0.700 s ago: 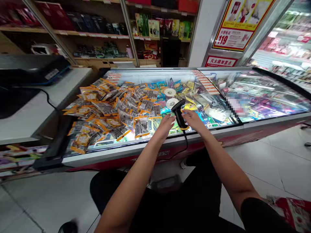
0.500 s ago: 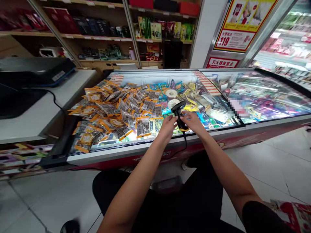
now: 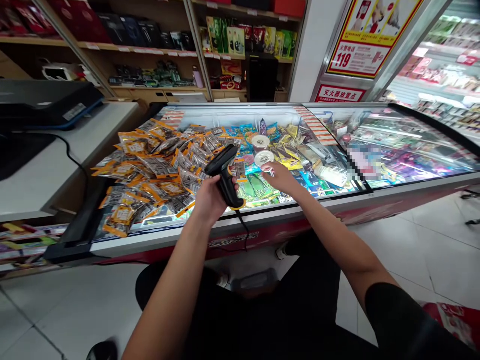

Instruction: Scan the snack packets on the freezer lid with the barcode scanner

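Left hand (image 3: 210, 199) is clenching the scanner (image 3: 224, 169) mid-frame, handle upright, head tilting upper-left over the snack packets (image 3: 150, 167). Right hand (image 3: 277, 176) is lying slack (palm down) on the freezer lid (image 3: 356, 198) just right of it.

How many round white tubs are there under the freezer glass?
2: the far tub sits behind the near tub, which lies just beyond the right hand. Others may be hidden.
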The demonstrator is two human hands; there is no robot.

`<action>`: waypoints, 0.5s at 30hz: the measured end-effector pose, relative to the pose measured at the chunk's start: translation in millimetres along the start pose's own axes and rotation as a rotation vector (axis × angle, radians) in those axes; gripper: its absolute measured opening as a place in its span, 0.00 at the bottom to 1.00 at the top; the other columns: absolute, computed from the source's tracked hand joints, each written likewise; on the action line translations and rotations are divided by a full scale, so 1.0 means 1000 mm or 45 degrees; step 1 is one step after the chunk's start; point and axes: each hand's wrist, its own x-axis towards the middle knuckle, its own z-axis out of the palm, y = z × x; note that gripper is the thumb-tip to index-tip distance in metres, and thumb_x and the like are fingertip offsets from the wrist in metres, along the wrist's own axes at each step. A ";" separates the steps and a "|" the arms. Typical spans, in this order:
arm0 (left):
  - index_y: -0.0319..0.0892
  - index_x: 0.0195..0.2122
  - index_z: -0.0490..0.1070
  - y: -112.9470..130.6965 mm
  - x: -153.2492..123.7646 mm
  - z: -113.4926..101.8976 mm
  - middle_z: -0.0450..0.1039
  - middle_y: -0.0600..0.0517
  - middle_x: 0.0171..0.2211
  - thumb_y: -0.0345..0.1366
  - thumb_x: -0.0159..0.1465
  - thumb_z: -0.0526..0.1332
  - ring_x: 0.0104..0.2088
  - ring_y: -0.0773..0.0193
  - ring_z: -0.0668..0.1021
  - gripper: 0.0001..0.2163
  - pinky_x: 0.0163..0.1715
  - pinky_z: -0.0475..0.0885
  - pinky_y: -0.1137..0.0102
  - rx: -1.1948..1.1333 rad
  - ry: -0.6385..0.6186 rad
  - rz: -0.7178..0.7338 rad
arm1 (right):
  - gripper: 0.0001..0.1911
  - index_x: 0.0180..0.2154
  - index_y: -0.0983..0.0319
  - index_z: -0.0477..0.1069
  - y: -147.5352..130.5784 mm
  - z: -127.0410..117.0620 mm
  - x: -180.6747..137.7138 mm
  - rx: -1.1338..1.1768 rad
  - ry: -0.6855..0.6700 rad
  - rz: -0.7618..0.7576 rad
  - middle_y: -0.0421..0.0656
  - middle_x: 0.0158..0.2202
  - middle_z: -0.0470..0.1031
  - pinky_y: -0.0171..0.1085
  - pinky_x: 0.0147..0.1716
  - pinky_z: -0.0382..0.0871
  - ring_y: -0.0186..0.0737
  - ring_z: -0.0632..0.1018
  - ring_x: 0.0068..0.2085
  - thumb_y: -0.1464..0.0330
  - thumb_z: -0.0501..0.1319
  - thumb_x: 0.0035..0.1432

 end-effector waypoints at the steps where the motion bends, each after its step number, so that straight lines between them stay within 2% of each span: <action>1: 0.40 0.53 0.73 0.005 -0.001 -0.009 0.76 0.49 0.38 0.46 0.60 0.67 0.35 0.62 0.80 0.22 0.35 0.77 0.68 0.046 -0.001 -0.020 | 0.19 0.52 0.61 0.75 0.002 0.007 0.009 -0.145 0.011 0.009 0.53 0.53 0.77 0.58 0.60 0.64 0.59 0.73 0.58 0.58 0.58 0.67; 4: 0.42 0.51 0.72 0.008 -0.003 -0.030 0.75 0.49 0.40 0.49 0.60 0.70 0.35 0.63 0.79 0.23 0.33 0.76 0.70 0.229 0.041 0.068 | 0.30 0.61 0.60 0.70 0.002 0.030 0.035 -0.411 -0.017 0.108 0.57 0.60 0.69 0.65 0.62 0.57 0.69 0.64 0.65 0.50 0.59 0.65; 8: 0.45 0.46 0.69 -0.005 -0.002 -0.041 0.73 0.52 0.36 0.50 0.63 0.69 0.28 0.68 0.75 0.18 0.26 0.71 0.73 0.380 -0.016 0.355 | 0.43 0.67 0.54 0.63 -0.007 0.046 0.058 -0.406 -0.173 0.115 0.57 0.64 0.61 0.67 0.59 0.59 0.75 0.59 0.66 0.37 0.58 0.60; 12: 0.42 0.41 0.71 -0.013 -0.004 -0.043 0.73 0.53 0.33 0.46 0.66 0.66 0.23 0.69 0.74 0.13 0.24 0.69 0.72 0.609 -0.012 0.543 | 0.42 0.64 0.50 0.68 -0.010 0.047 0.069 -0.338 -0.221 0.089 0.55 0.62 0.62 0.65 0.60 0.58 0.72 0.61 0.64 0.36 0.62 0.56; 15: 0.40 0.40 0.72 -0.014 -0.009 -0.046 0.74 0.51 0.31 0.45 0.66 0.66 0.22 0.67 0.75 0.12 0.23 0.70 0.71 0.698 0.021 0.601 | 0.41 0.61 0.52 0.69 -0.006 0.046 0.069 -0.268 -0.203 0.113 0.53 0.61 0.61 0.62 0.59 0.60 0.69 0.61 0.63 0.38 0.67 0.53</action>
